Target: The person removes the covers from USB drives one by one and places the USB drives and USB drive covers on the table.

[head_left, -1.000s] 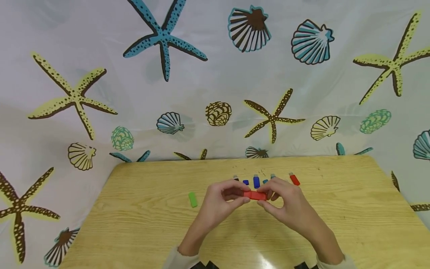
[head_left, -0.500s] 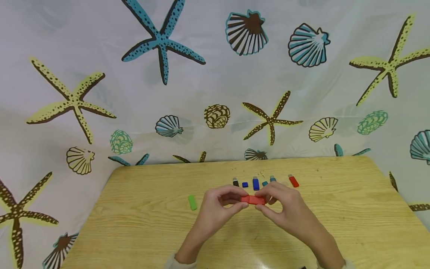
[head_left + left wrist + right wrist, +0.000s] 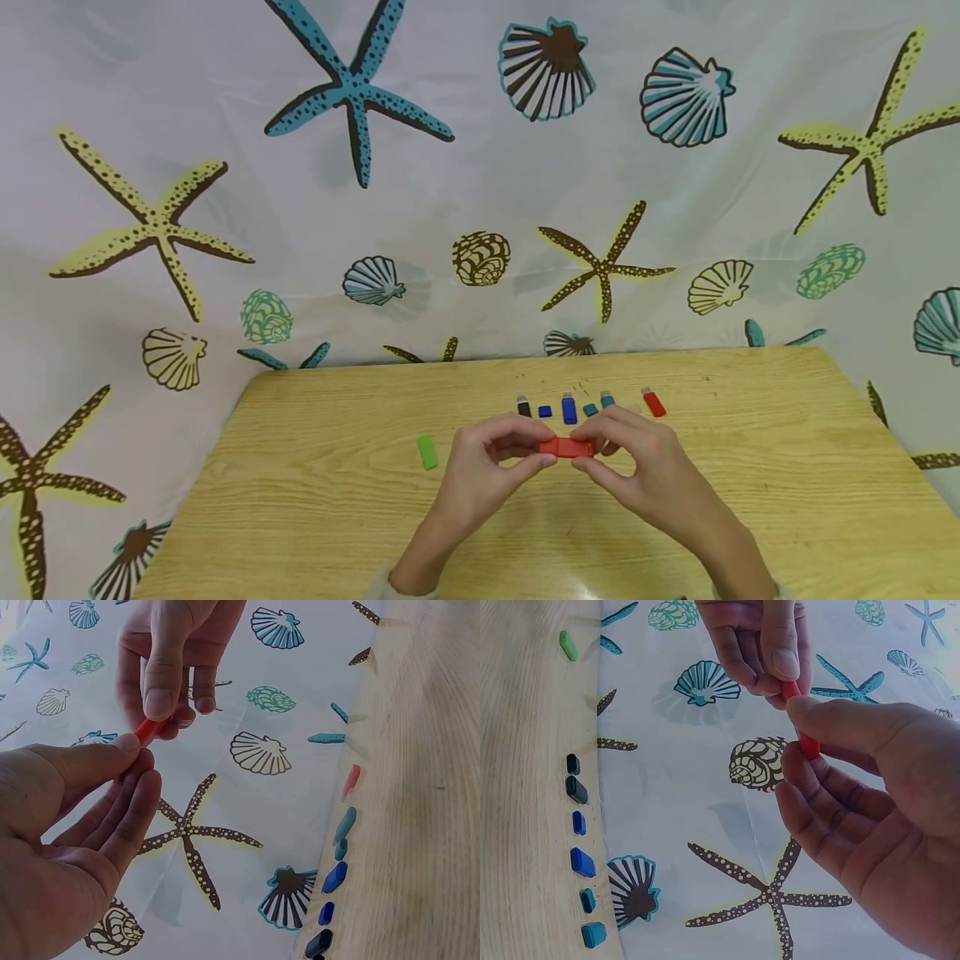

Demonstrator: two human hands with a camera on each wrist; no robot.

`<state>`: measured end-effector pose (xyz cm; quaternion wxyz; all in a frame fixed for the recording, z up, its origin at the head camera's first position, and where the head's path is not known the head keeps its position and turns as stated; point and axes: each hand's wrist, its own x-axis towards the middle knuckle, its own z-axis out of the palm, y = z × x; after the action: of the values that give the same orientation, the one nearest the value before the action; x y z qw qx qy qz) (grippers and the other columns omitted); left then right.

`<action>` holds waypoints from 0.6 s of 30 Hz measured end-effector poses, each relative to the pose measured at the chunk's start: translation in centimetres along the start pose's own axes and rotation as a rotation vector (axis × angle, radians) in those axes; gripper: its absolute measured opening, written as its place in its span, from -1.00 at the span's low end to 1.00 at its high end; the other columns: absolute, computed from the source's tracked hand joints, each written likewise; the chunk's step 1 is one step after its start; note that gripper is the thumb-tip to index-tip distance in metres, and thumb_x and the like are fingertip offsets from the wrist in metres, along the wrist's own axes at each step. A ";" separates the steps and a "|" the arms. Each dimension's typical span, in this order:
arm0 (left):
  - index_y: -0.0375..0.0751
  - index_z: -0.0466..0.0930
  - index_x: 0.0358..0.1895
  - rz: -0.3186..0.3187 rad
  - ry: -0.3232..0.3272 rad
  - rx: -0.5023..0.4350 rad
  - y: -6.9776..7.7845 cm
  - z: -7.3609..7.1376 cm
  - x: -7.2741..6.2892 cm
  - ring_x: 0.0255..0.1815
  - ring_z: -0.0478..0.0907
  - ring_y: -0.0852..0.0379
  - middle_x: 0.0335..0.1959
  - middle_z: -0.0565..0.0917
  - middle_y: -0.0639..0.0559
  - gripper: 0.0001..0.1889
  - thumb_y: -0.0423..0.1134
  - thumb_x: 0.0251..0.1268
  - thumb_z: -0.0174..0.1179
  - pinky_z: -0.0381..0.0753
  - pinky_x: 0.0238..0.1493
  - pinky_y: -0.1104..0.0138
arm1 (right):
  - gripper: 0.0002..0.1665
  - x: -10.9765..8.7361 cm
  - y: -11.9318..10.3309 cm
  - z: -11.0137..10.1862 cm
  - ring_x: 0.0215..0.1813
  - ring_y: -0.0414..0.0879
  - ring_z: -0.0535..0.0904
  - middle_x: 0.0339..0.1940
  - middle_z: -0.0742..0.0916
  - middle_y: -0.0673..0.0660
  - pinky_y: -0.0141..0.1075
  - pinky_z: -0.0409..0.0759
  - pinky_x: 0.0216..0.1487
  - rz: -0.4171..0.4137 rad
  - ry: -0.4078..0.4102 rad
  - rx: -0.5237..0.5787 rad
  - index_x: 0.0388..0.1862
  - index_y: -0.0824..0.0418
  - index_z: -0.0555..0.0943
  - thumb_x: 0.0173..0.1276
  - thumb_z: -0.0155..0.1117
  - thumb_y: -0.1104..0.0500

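Observation:
In the head view, both hands meet over the middle of the table at one red USB flash drive, lying level between them. Thumb and fingers of my left hand pinch its left end. The right end is pinched by my right hand. A seam crosses the drive near the left fingertips, and no metal plug shows. In the right wrist view, part of the red body sticks out below the right thumb; fingers cover much of the rest.
Behind the hands, a black drive, blue cap, blue drive, teal cap, teal drive and second red drive form a row. A green drive lies left; a dark cap shows in the right wrist view.
The head view has shifted slightly. Both hands keep their pinch on the red USB flash drive, which has hardly moved.

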<state>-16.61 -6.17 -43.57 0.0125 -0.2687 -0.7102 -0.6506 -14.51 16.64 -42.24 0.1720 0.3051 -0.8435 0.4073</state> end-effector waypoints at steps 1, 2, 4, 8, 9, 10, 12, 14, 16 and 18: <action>-0.26 0.78 -0.12 0.004 -0.001 0.000 0.0 0.0 0.0 -0.14 0.77 0.01 -0.09 0.76 -0.10 -0.84 -0.43 0.24 0.44 0.79 -0.10 0.21 | -0.68 0.0 0.0 0.0 -0.23 -0.24 0.63 -0.20 0.70 -0.18 -0.37 0.72 -0.21 -0.005 0.001 0.000 -0.08 0.06 0.72 0.23 0.58 0.31; -0.26 0.78 -0.12 0.007 -0.002 0.000 0.0 0.0 0.0 -0.15 0.77 0.01 -0.09 0.76 -0.10 -0.84 -0.43 0.24 0.44 0.79 -0.10 0.21 | -0.68 -0.1 0.0 -0.1 -0.24 -0.24 0.63 -0.19 0.70 -0.18 -0.38 0.72 -0.21 -0.010 0.004 0.003 -0.09 0.05 0.73 0.23 0.58 0.31; -0.27 0.79 -0.12 0.012 -0.004 0.002 0.0 -0.1 0.0 -0.14 0.77 0.01 -0.09 0.76 -0.10 -0.84 -0.43 0.24 0.44 0.79 -0.10 0.21 | -0.69 -0.1 -0.1 -0.1 -0.24 -0.25 0.63 -0.19 0.71 -0.18 -0.38 0.72 -0.21 -0.023 0.009 0.008 -0.09 0.04 0.73 0.23 0.57 0.32; -0.27 0.79 -0.12 0.015 -0.013 -0.003 0.1 -0.1 0.0 -0.12 0.76 0.00 -0.09 0.76 -0.10 -0.84 -0.44 0.24 0.44 0.79 -0.09 0.21 | -0.68 -0.2 -0.1 -0.3 -0.23 -0.29 0.63 -0.17 0.72 -0.17 -0.39 0.73 -0.19 -0.044 0.016 0.018 -0.10 0.04 0.74 0.22 0.57 0.33; -0.27 0.79 -0.12 0.016 -0.016 -0.003 0.1 -0.2 0.0 -0.12 0.76 0.00 -0.10 0.76 -0.10 -0.84 -0.44 0.25 0.43 0.79 -0.08 0.21 | -0.68 -0.2 -0.1 -0.3 -0.22 -0.29 0.63 -0.16 0.72 -0.16 -0.39 0.73 -0.19 -0.052 0.018 0.018 -0.10 0.04 0.74 0.22 0.57 0.33; -0.27 0.80 -0.13 0.019 -0.020 -0.002 0.1 -0.2 0.0 -0.11 0.76 0.00 -0.10 0.76 -0.10 -0.85 -0.44 0.25 0.43 0.79 -0.08 0.21 | -0.68 -0.3 -0.1 -0.4 -0.22 -0.29 0.64 -0.15 0.73 -0.16 -0.38 0.73 -0.19 -0.058 0.021 0.019 -0.10 0.05 0.74 0.22 0.57 0.33; -0.27 0.80 -0.13 0.025 -0.030 0.000 0.0 -0.1 0.0 -0.11 0.75 0.00 -0.11 0.76 -0.10 -0.85 -0.43 0.25 0.44 0.79 -0.08 0.20 | -0.68 -0.4 -0.1 -0.5 -0.21 -0.27 0.66 -0.14 0.74 -0.13 -0.36 0.74 -0.19 -0.077 0.030 0.019 -0.10 0.06 0.75 0.21 0.57 0.35; -0.26 0.80 -0.14 0.032 -0.033 0.004 0.0 -0.2 0.0 -0.12 0.75 0.01 -0.12 0.76 -0.09 -0.85 -0.43 0.24 0.44 0.79 -0.08 0.20 | -0.67 -0.4 -0.1 -0.5 -0.20 -0.26 0.67 -0.12 0.74 -0.11 -0.33 0.76 -0.19 -0.095 0.036 0.019 -0.10 0.07 0.75 0.20 0.57 0.37; -0.26 0.80 -0.14 0.038 -0.034 0.006 0.1 -0.2 -0.1 -0.13 0.75 0.01 -0.13 0.76 -0.09 -0.85 -0.42 0.24 0.45 0.79 -0.09 0.20 | -0.66 -0.4 0.0 -0.6 -0.20 -0.25 0.68 -0.11 0.75 -0.10 -0.30 0.76 -0.20 -0.108 0.041 0.018 -0.09 0.08 0.76 0.19 0.57 0.38; -0.26 0.81 -0.15 0.040 -0.031 0.007 0.1 -0.2 -0.1 -0.15 0.76 0.01 -0.14 0.76 -0.09 -0.85 -0.42 0.23 0.45 0.79 -0.10 0.20 | -0.65 -0.4 0.0 -0.6 -0.20 -0.24 0.68 -0.11 0.75 -0.09 -0.29 0.77 -0.20 -0.115 0.043 0.017 -0.09 0.08 0.76 0.18 0.57 0.39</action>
<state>-16.55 -6.41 -43.45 0.0155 -0.2926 -0.7072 -0.6435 -14.19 17.21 -42.09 0.2106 0.3459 -0.8171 0.4102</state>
